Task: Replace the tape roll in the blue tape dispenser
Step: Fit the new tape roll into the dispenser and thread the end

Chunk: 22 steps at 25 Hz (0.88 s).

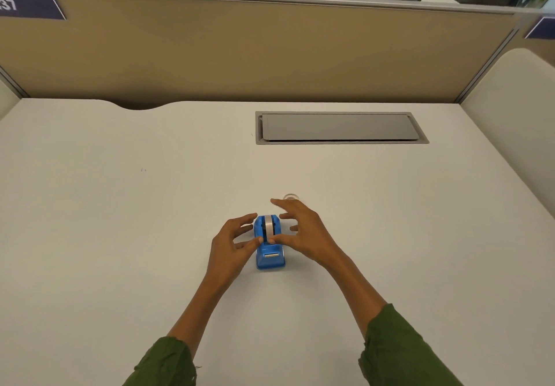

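Observation:
The blue tape dispenser (269, 256) stands on the white desk (120, 220), cutter end toward me. A whitish tape roll (269, 226) sits upright in its cradle. My left hand (232, 240) is at the dispenser's left side, fingers spread, thumb tip touching its left wall by the roll. My right hand (303, 229) is at the right side, fingers spread, thumb tip resting on the front of the roll. Neither hand closes around anything. A small clear ring, possibly a tape roll (290, 196), lies on the desk just beyond my right fingers, partly hidden.
A grey cable hatch (341, 127) is set into the desk at the back right. A tan partition (255, 49) runs along the far edge, with a notch (139, 106) in the desk's back edge. A pale chair back (516, 91) stands at the right.

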Available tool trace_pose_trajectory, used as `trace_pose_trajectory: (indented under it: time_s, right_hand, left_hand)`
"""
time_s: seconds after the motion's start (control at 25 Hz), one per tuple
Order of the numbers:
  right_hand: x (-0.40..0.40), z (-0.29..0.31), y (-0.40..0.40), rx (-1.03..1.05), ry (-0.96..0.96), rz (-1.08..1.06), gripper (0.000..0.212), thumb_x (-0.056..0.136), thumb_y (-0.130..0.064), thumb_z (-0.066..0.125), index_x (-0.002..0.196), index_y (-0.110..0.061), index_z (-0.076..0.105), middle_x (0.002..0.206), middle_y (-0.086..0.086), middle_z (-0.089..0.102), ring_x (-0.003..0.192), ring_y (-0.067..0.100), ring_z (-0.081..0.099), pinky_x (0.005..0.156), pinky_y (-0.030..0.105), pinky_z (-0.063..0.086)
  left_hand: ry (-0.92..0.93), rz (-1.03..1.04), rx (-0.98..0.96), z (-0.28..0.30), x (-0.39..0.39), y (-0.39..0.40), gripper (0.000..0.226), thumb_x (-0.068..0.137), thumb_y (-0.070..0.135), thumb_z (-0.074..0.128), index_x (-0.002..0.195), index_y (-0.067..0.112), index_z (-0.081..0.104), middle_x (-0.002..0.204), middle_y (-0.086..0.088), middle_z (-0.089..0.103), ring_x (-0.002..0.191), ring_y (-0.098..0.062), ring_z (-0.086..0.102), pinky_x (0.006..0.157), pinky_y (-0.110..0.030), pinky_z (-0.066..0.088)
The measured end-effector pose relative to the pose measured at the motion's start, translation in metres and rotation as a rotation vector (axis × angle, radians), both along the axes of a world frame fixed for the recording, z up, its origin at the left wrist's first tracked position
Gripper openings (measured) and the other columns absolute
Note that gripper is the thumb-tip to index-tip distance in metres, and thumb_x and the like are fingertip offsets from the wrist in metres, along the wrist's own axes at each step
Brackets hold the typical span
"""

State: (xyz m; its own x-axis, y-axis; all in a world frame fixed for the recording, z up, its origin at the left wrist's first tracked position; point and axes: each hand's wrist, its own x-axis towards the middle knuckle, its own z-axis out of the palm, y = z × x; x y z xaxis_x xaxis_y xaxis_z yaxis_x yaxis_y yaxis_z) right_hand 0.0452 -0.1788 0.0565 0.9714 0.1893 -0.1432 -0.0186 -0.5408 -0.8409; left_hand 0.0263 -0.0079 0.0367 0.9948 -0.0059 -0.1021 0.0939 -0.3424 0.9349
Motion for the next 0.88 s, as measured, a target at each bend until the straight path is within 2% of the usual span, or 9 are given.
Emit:
trace_pose_trajectory:
  time_s: [0.12,0.2,0.28,0.44,0.56,0.68,0.88]
  right_hand:
    - [-0.013,0.000,-0.008,0.148,0.019,-0.118,0.073,0.068,-0.018,0.081,0.130,-0.029,0.044,0.131,-0.008,0.047,0.107,0.011,0.056,0.082,0.023,0.050]
    - [-0.021,-0.002,-0.014,0.188,0.020,-0.153,0.070,0.067,-0.018,0.081,0.127,-0.030,0.046,0.128,-0.009,0.050,0.104,0.010,0.058,0.080,0.020,0.052]
    - [-0.026,-0.005,-0.018,0.208,0.016,-0.169,0.066,0.067,-0.020,0.082,0.123,-0.035,0.048,0.126,-0.010,0.053,0.103,0.005,0.059,0.081,0.021,0.053]
    - [-0.022,-0.003,-0.018,0.184,-0.031,-0.155,0.061,0.067,-0.022,0.081,0.116,-0.042,0.050,0.123,-0.010,0.054,0.103,0.004,0.058,0.078,0.013,0.050]
    - [-0.013,0.004,-0.012,0.145,-0.051,-0.090,0.060,0.067,-0.020,0.082,0.119,-0.032,0.056,0.127,-0.006,0.053,0.107,0.009,0.057,0.083,0.017,0.048]
    - [-0.006,0.006,-0.006,0.112,-0.033,-0.002,0.064,0.064,-0.016,0.083,0.120,-0.029,0.056,0.133,-0.003,0.051,0.110,0.010,0.053,0.084,0.019,0.045]
    - [0.001,0.001,-0.001,0.047,-0.056,0.044,0.059,0.066,-0.012,0.081,0.118,-0.029,0.059,0.133,-0.002,0.053,0.117,0.012,0.051,0.089,0.030,0.047]
  left_hand:
    - [0.005,0.022,-0.013,-0.001,-0.007,0.004,0.044,0.079,0.013,0.068,0.121,0.017,0.055,0.124,0.001,0.058,0.106,-0.012,0.056,0.067,-0.004,0.046]
    - [0.011,0.044,-0.013,-0.001,-0.011,0.007,0.043,0.079,0.013,0.068,0.120,0.018,0.055,0.125,0.000,0.058,0.108,-0.013,0.057,0.074,-0.009,0.045]
    - [0.007,0.056,-0.014,-0.001,-0.012,0.009,0.042,0.080,0.012,0.067,0.119,0.019,0.056,0.125,-0.001,0.058,0.109,-0.013,0.057,0.078,-0.014,0.045]
    - [-0.008,0.040,-0.020,0.006,-0.009,0.009,0.043,0.080,0.011,0.067,0.120,0.020,0.055,0.125,0.001,0.056,0.110,-0.012,0.054,0.079,-0.017,0.048]
    - [0.003,-0.023,-0.033,0.011,-0.003,0.005,0.050,0.077,0.016,0.070,0.122,0.025,0.051,0.124,0.006,0.052,0.111,-0.011,0.050,0.083,-0.025,0.047]
    - [0.022,-0.078,-0.039,0.014,0.000,0.000,0.057,0.077,0.019,0.071,0.128,0.026,0.046,0.129,0.006,0.048,0.114,-0.009,0.046,0.087,-0.028,0.045]
    - [0.039,-0.114,-0.060,0.019,0.001,-0.004,0.057,0.081,0.010,0.065,0.132,0.022,0.043,0.140,-0.001,0.045,0.120,-0.013,0.045,0.099,-0.044,0.047]
